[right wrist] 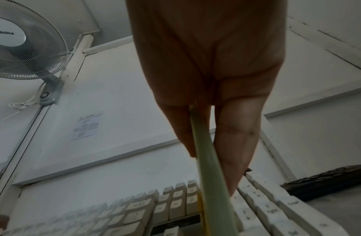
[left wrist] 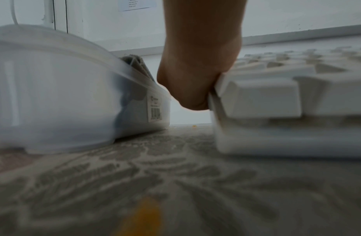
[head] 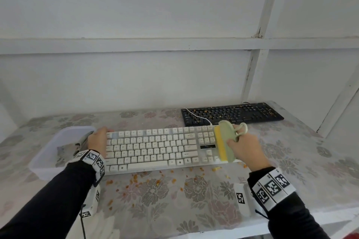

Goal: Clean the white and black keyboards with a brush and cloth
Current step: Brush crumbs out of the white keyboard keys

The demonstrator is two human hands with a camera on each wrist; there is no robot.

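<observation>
White keyboard (head: 155, 147) lies near, its left end gripped by the left hand (head: 98, 141). Right hand (head: 245, 146) pinches the green brush (head: 226, 140) over its right keys.

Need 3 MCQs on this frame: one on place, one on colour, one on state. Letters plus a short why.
1. Where does the black keyboard lie?
A. behind the white keyboard, to the right
B. inside the plastic tub
C. under the white keyboard

2. What colour are the brush bristles?
A. red
B. yellow
C. black

3. What is the left hand doing?
A. hanging idle off the table
B. holding a cloth
C. holding the white keyboard's left end

Answers: 1 A, it sits nearer the wall, right of centre. 2 B, a yellow strip lines the pale green brush held by the right hand. 3 C, its grip is on that end, beside the plastic tub.
</observation>
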